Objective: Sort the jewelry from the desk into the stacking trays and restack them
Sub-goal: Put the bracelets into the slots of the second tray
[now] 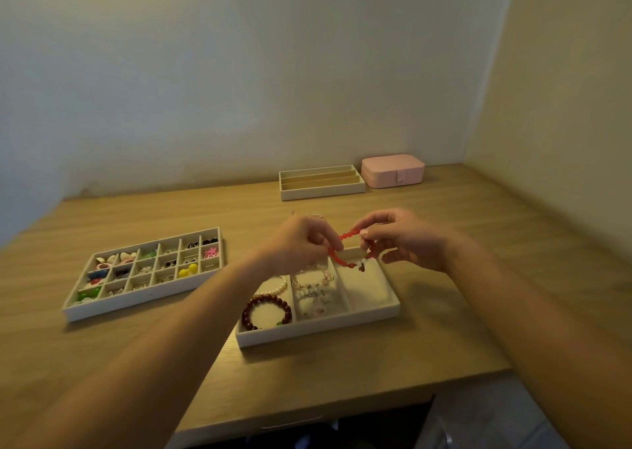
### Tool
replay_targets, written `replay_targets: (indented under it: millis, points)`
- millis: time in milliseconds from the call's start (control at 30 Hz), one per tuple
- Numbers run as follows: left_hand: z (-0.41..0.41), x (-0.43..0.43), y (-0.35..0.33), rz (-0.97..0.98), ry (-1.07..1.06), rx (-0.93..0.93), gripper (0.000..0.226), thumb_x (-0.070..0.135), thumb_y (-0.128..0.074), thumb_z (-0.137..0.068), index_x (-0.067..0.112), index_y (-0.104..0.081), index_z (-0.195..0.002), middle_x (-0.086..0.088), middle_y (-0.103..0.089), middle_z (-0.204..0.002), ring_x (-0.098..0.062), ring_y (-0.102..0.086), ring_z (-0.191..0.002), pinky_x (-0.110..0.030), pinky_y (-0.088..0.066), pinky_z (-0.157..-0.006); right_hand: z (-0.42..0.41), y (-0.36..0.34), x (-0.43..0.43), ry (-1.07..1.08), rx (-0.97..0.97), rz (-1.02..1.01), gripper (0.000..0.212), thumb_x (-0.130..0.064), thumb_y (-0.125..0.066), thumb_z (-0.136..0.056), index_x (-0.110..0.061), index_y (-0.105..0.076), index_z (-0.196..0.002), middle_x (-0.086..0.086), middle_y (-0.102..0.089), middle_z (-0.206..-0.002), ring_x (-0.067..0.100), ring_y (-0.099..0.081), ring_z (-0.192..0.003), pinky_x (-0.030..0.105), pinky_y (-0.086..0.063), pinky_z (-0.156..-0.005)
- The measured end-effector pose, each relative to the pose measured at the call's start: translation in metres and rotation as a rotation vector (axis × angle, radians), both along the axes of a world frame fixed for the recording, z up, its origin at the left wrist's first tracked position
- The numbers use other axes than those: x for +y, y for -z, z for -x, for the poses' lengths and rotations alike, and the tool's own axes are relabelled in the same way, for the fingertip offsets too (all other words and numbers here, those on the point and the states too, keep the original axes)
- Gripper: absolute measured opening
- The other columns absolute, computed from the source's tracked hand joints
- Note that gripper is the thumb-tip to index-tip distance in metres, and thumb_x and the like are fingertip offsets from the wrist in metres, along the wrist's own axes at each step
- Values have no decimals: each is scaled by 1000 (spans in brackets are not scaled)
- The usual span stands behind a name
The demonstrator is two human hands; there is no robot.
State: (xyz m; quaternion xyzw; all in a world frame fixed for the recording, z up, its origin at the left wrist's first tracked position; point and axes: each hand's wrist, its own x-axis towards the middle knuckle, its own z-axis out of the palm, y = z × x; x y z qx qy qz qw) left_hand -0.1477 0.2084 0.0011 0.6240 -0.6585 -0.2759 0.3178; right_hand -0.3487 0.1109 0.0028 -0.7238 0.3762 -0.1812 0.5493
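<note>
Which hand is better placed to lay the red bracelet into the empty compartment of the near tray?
Probably the right hand. Both hands pinch the red bracelet, but the right one hangs beside the empty compartment; the left hand is over the filled ones.

Dim, warm, soft light (edges bowed, forearms blurred).

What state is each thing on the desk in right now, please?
Red bracelet: held up, pinched by left hand and right hand.
Three-compartment tray: unstacked, right compartment looks empty.
Dark red bracelet: lying in its left compartment.
Grid tray: unstacked, mostly filled.
Slotted tray: unstacked, looks empty.
Pink box: closed.
</note>
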Motion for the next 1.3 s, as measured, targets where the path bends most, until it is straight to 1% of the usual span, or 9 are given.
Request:
replay_targets:
  millis: [100, 267, 467, 700, 800, 967, 1067, 1167, 1300]
  points:
    - [5, -2, 4, -34, -36, 82, 10, 6, -68, -91, 15, -73, -90, -8, -71, -90, -13, -64, -73, -24, -57, -66, 3, 3, -3, 1, 35, -9, 13, -13, -64, -98, -16, -71, -109, 7, -72, -93, 20, -66, -86, 28, -55, -71]
    - [10, -5, 11, -21, -78, 128, 15, -2, -74, -83, 13, -70, -85, -17, -68, -98, -19, -65, -79, -36, -62, -77, 7, 6, -7, -22, 57, -43, 12, -9, -65, -97, -11, -72, -107, 8, -76, -91, 21, -70, -84, 29, -59, -73]
    - [12, -5, 16, -48, -94, 283, 15, -6, -70, -85, 7, -67, -89, -13, -66, -92, -26, -70, -85, -34, -62, -80, 10, 12, -9, -80, 90, -56, 17, -11, -65, -97, -4, -70, -112, 12, -78, -98, 21, -75, -86, 33, -62, -80]
    - [17, -5, 21, -84, -106, 290, 14, -5, -71, -85, 6, -67, -92, -9, -68, -88, -12, -70, -72, -24, -60, -70, 4, 17, -11, -20, 185, 46, 14, -17, -71, -94, -9, -73, -106, 11, -77, -91, 21, -77, -77, 30, -63, -68]
    - [19, -6, 23, -90, -116, 201, 17, -5, -72, -84, 9, -68, -91, -10, -68, -93, -17, -69, -76, -30, -62, -74, 1, 17, -12, -18, 246, 124, 14, -18, -72, -93, -12, -73, -106, 9, -77, -89, 19, -76, -74, 26, -60, -63]
    - [28, -9, 28, -36, -109, 22, 21, -2, -74, -82, 16, -69, -91, -3, -68, -97, -17, -70, -80, -29, -62, -71, -7, 20, -11, -21, 380, 334, 6, -22, -74, -92, -19, -73, -98, 0, -75, -85, 11, -71, -69, 22, -56, -56]
    - [30, -13, 33, 6, -123, -89, 22, 3, -76, -82, 18, -70, -97, 2, -68, -99, -12, -67, -87, -30, -61, -78, -11, 24, -9, 7, 370, 435, 3, -20, -75, -90, -22, -73, -92, -3, -72, -87, 10, -69, -74, 23, -55, -61]
    - [34, -18, 36, 38, -122, -226, 24, 7, -74, -84, 26, -68, -98, 9, -66, -98, -7, -63, -90, -28, -59, -82, -12, 27, -12, 14, 402, 522, 4, -21, -77, -89, -21, -76, -93, -6, -70, -92, 10, -66, -89, 26, -56, -76]
    - [36, -20, 38, 86, -140, -375, 24, 13, -70, -87, 29, -68, -104, 11, -67, -103, -9, -62, -93, -31, -58, -80, -14, 32, -13, 30, 440, 577, 8, -24, -76, -90, -20, -78, -96, -9, -67, -89, 8, -62, -88, 22, -49, -70]
